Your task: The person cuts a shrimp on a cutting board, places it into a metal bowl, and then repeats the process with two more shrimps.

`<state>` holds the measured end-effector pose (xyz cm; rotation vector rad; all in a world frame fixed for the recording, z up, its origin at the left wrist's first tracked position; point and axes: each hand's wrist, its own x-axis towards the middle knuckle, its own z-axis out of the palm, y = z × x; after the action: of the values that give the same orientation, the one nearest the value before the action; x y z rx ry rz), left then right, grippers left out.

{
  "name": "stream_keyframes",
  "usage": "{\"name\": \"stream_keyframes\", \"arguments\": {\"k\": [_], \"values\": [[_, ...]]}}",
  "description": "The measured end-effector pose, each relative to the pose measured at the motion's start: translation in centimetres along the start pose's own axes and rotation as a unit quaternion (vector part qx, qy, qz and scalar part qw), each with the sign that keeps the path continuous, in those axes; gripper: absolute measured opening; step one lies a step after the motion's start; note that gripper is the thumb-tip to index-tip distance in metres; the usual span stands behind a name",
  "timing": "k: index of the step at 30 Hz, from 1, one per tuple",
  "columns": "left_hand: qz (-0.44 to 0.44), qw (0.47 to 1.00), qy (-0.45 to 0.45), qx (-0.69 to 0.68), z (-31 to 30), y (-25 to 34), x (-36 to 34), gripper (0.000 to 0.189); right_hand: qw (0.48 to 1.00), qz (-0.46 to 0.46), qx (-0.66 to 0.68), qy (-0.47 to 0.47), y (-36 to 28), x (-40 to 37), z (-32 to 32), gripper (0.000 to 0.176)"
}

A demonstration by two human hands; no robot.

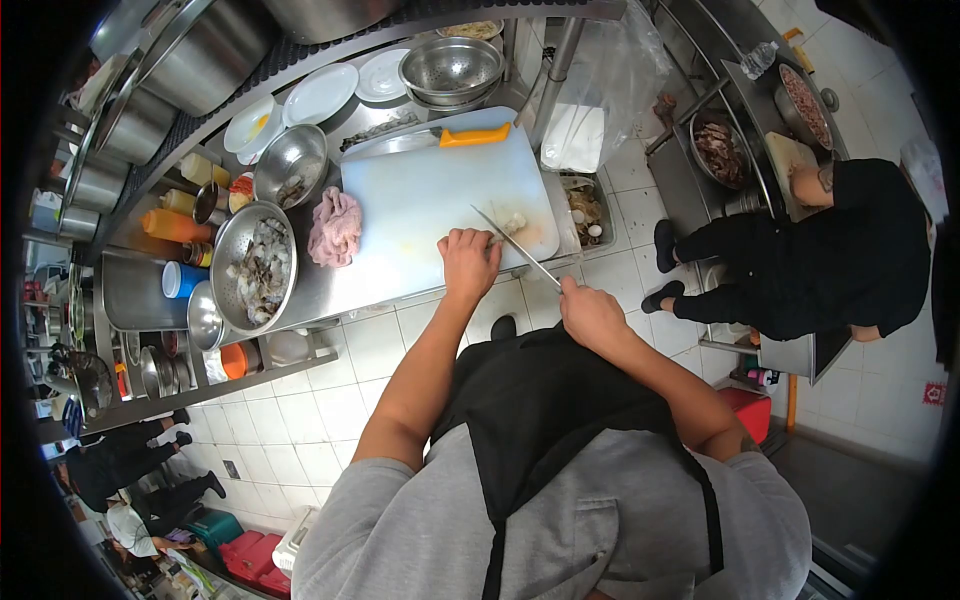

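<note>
Currently: left hand (468,262) rests knuckles-up on the white cutting board (420,190), beside a pale food piece (515,222); grip on it cannot be told. Right hand (590,312), grip clamped on a knife (517,248), blade beside the piece. Nearby on the desk: pink meat heap (335,228), seafood bowl (258,268), orange-handled knife (470,136). A co-worker in black (830,250) is to the right.

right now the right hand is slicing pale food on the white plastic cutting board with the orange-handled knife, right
Not quite. In the head view the orange-handled knife lies unheld at the far edge of the white plastic cutting board; the right hand slices the pale food with a slim steel-bladed knife.
</note>
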<state>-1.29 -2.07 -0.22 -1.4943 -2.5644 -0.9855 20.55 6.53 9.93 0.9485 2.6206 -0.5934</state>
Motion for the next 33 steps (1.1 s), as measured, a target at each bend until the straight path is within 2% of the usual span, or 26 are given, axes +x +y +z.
{"name": "stream_keyframes", "arguments": {"k": [23, 33], "values": [[0.019, 1.000, 0.008, -0.004, 0.4, -0.4, 0.5, 0.016, 1.000, 0.004, -0.003, -0.015, 0.3, -1.8, -0.5, 0.014], [0.016, 1.000, 0.003, 0.007, 0.6, -0.4, 0.3, 0.016, 1.000, -0.004, 0.006, 0.002, 0.5, -0.4, 0.4, 0.019]]}}
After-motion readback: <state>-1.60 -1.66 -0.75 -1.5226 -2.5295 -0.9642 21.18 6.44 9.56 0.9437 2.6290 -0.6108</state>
